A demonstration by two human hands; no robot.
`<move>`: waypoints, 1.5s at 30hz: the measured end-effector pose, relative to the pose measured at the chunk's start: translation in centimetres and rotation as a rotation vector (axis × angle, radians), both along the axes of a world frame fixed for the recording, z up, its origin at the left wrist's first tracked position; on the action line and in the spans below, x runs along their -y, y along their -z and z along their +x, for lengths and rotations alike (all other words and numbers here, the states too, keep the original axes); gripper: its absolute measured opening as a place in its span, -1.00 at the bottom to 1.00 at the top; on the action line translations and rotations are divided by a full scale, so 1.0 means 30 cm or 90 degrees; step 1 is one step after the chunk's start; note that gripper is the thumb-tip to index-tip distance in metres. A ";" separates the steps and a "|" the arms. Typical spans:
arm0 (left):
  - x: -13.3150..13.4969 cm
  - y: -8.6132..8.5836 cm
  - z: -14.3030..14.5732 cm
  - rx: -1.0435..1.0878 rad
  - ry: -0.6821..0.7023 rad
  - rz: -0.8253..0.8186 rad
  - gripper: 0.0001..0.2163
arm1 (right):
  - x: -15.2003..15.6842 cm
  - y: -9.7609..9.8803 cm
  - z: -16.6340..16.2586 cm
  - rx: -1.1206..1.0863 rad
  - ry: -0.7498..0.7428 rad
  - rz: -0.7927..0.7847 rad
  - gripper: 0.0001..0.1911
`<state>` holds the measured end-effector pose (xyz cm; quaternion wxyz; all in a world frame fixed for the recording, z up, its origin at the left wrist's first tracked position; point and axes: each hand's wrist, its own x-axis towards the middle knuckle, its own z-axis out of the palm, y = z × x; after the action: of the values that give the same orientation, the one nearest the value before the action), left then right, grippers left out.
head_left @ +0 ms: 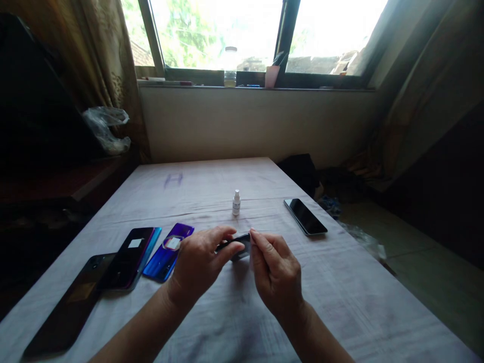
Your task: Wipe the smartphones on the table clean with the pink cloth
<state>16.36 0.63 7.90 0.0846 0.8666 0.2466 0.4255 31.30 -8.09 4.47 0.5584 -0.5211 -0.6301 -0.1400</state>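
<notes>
My left hand [198, 262] grips a dark phone [236, 244] by its near end, holding it just above the white cloth of the table [340, 282]. My right hand [274, 269] is closed in a pinch at the phone's right edge; whatever it pinches is too small to make out. A small white spray bottle [236, 202] stands upright just beyond the hands. To the right lies a black phone [305, 216], screen up.
At the left lie a blue-purple phone back [166, 252], a dark phone [126, 257] over a teal one, and a black phone [71, 302] near the table's edge. A plastic bag [106, 128] sits on a dark shelf. Jars stand on the windowsill [230, 65].
</notes>
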 end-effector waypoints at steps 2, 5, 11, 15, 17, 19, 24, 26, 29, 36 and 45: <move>-0.004 0.030 0.014 0.064 0.006 -0.092 -0.77 | -0.003 -0.011 0.006 0.005 0.006 0.005 -0.48; 0.000 0.096 0.023 0.159 0.056 -0.190 -0.84 | -0.004 -0.016 0.017 0.011 0.019 -0.001 -0.49; 0.020 0.162 0.008 0.206 0.098 -0.212 -0.85 | -0.007 -0.017 0.035 0.044 0.040 -0.016 -0.54; 0.039 0.099 -0.004 0.149 0.092 -0.164 -0.87 | -0.009 -0.020 0.029 0.045 0.044 -0.014 -0.54; 0.049 0.067 -0.011 0.119 0.090 -0.159 -0.89 | -0.008 -0.013 0.021 0.032 0.025 -0.018 -0.53; 0.057 0.050 -0.019 0.096 0.083 -0.155 -0.91 | -0.006 0.001 0.011 0.015 0.003 -0.027 -0.52; 0.060 0.067 -0.026 0.082 0.083 -0.149 -0.91 | 0.000 0.037 -0.004 -0.029 -0.016 -0.044 -0.51; 0.062 0.080 -0.023 0.079 0.090 -0.150 -0.90 | 0.002 0.044 -0.001 -0.040 -0.017 -0.053 -0.53; 0.073 0.097 -0.018 0.074 0.111 -0.156 -0.83 | 0.004 0.043 0.005 -0.043 -0.010 -0.061 -0.54; 0.093 0.120 -0.018 0.055 0.127 -0.159 -0.75 | 0.023 0.003 -0.010 -0.036 -0.052 -0.063 -0.54; 0.071 0.085 0.014 -0.040 0.106 -0.142 -0.79 | 0.026 -0.017 0.015 -0.026 -0.086 -0.070 -0.53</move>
<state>16.78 -1.51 5.34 0.2076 0.8821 0.2221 0.3599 31.76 -8.87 4.98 0.5499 -0.5100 -0.6590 -0.0570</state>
